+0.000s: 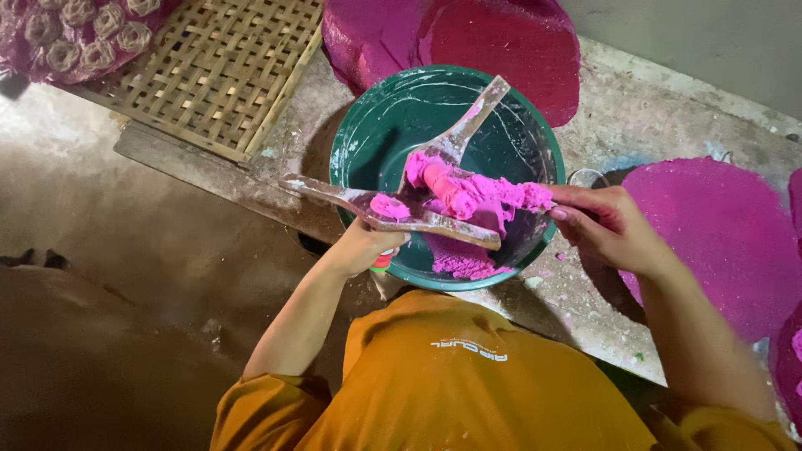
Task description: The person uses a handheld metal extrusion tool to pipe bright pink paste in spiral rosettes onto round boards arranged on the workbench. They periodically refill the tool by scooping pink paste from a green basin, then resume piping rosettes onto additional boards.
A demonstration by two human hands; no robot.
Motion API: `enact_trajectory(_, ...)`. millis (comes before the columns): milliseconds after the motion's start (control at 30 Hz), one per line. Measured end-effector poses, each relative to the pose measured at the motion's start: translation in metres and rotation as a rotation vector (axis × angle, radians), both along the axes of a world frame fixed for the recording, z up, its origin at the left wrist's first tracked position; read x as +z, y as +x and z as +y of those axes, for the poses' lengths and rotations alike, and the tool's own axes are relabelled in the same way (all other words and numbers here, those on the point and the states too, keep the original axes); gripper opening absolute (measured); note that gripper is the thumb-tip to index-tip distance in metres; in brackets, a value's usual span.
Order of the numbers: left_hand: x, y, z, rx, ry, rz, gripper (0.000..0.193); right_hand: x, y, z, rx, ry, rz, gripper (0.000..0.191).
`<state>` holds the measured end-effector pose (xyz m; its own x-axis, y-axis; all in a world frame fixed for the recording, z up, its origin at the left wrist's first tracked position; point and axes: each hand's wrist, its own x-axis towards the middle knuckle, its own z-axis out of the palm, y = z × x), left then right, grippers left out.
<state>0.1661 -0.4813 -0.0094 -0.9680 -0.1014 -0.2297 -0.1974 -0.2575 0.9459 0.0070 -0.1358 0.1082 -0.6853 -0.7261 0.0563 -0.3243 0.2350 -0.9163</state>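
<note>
We are loading pink dough [468, 196] onto the wooden paddle [393, 213] over the green basin [368, 125]; our left hand [363, 246] is clamped under the paddle, our right hand [606, 225] pinches the dough's end; next, it seems, comes pressing it flat

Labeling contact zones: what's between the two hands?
Head view: pink dough on a wooden paddle, over the green basin, spans left hand to right hand.
</note>
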Motion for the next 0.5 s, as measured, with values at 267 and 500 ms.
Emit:
enact_trajectory(267,0.015,0.022,0.004,0.085,0.014,0.091,0.020,-0.002,0.014,-0.035,-0.090,0.118,0.436,0.026)
enact_trajectory(500,0.062,0.027,0.022,0.089,-0.139,0.300,0.041,0.040,0.068,-0.072,-0.152,-0.165,1.028,0.026)
